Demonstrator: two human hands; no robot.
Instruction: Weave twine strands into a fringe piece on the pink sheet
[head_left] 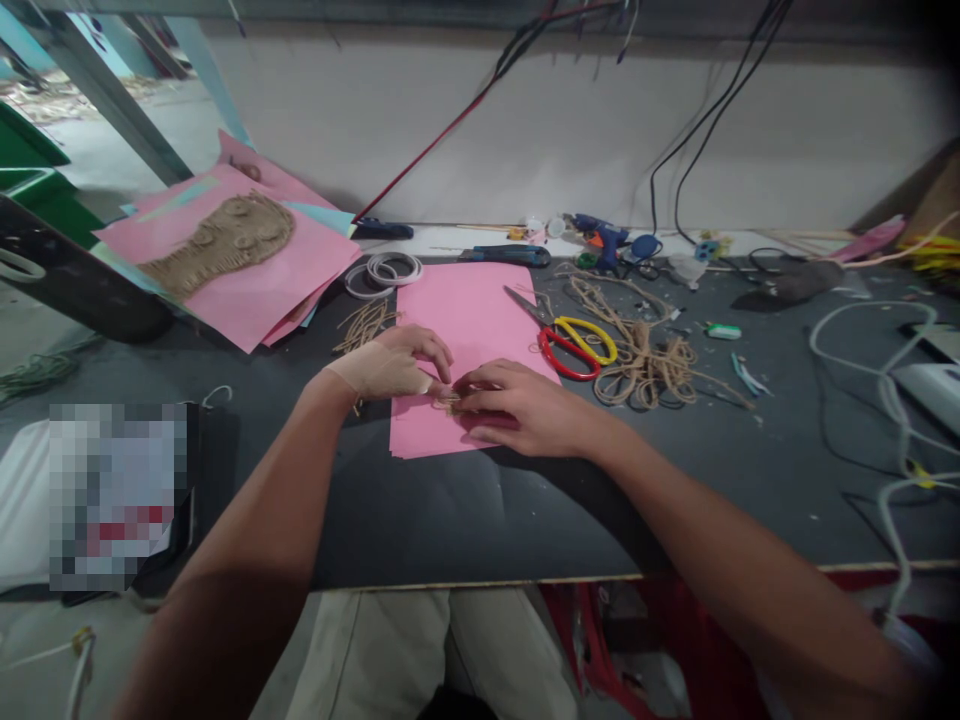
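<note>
Both hands meet over a stack of pink paper [465, 300] lying on the dark tabletop. Between the fingertips is a small piece of brown twine [448, 405], mostly hidden by them. My left hand [394, 365], with a beige wrap around wrist and palm, has its thumb and curled fingers closed at the twine. My right hand [525, 405] comes from the right, its fingers pinched on the same piece. Cut twine strands [364, 325] lie beside my left hand. Scissors [574, 345] with red and yellow handles rest at the paper's right edge, next to a tangled twine bundle [645, 365].
At the left, pink sheets [262, 310] carry a twine-covered shape [236, 235]. Tape rings [394, 270], a utility knife [506, 256] and a blue glue gun [604, 238] lie along the back. White cables [889, 370] coil at the right.
</note>
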